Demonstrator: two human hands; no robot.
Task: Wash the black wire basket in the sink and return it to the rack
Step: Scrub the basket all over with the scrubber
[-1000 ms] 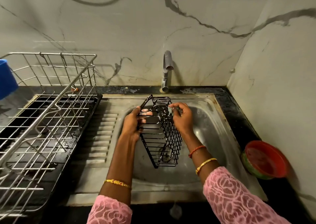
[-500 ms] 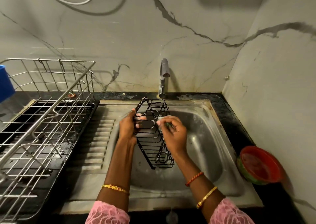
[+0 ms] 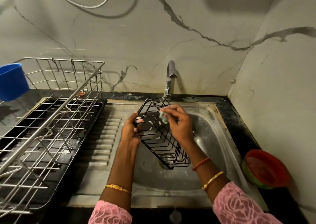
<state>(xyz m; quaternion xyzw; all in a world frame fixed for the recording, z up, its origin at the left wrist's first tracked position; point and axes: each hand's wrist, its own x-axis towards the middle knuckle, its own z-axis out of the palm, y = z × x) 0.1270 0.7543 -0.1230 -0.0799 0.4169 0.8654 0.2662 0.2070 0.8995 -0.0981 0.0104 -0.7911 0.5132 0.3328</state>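
Scrubbing up at the far end now, my right hand (image 3: 178, 125) has slid its little green pad (image 3: 164, 117) higher along the black wire basket (image 3: 164, 138), which my left hand (image 3: 132, 131) grips over the sink (image 3: 213, 138), so washing goes on.

No readable text, label, brand, number or sign anywhere in view.
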